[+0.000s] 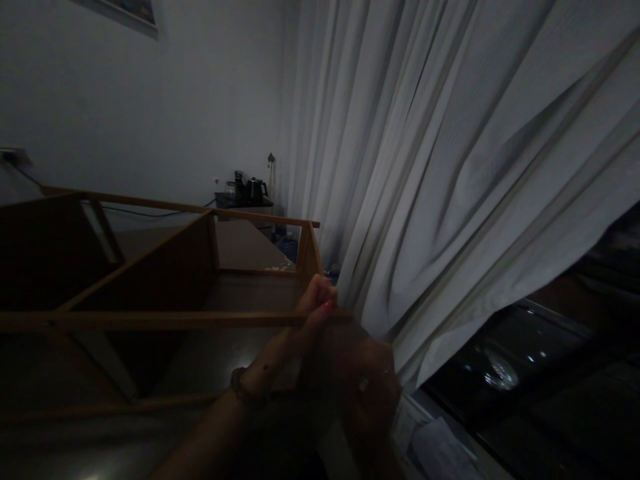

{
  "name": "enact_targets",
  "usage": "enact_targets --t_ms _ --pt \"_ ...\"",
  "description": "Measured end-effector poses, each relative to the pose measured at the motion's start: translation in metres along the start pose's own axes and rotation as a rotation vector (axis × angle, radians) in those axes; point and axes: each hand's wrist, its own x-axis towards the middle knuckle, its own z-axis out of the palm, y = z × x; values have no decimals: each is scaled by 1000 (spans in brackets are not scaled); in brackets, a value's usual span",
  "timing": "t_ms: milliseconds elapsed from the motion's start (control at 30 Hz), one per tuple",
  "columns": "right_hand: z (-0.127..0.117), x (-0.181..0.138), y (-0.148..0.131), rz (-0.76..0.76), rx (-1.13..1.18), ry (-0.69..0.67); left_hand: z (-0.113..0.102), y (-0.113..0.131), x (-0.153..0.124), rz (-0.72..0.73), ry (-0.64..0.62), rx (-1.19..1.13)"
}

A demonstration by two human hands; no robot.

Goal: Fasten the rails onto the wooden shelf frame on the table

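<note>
A wooden shelf unit (200,320) lies on its side in front of me, its rails and shelf panels running off to the left. My left hand (316,303) is closed around the near end of this unit, the thumb with a red nail resting by the end of the upper rail. Just to the right and closer to me is my right hand (367,380), smeared by motion. It looks curled into a fist beside the end of the unit, with a ring on a finger. Anything within its fingers is hidden.
Long white curtains (400,167) hang close on the right, by dark glass (510,373). A small black-topped table (225,200) with a black kettle (255,190) stands in the far corner. Pale, folded-looking material (443,447) lies at lower right. A cable (145,213) runs along the wall.
</note>
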Motion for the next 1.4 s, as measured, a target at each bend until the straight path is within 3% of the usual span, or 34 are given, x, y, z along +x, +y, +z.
enact_targets --t_ms 133,400,667,800,1000,1400 --pt "13 -16 -4 -5 -95 105 0 -1 -1 19 16 -5" --pt "7 -7 -6 29 -47 25 2 -3 1 26 33 -5" --pt "5 -17 3 319 254 -83 -3 -3 -1 19 -1 34" --pt "3 -7 5 195 415 -186 0 -6 -1 50 1 -38" --pt "0 4 11 227 589 -263 6 -2 -3 -22 28 -98" --pt "-7 -5 34 38 544 -449 4 6 -2 -2 9 24"
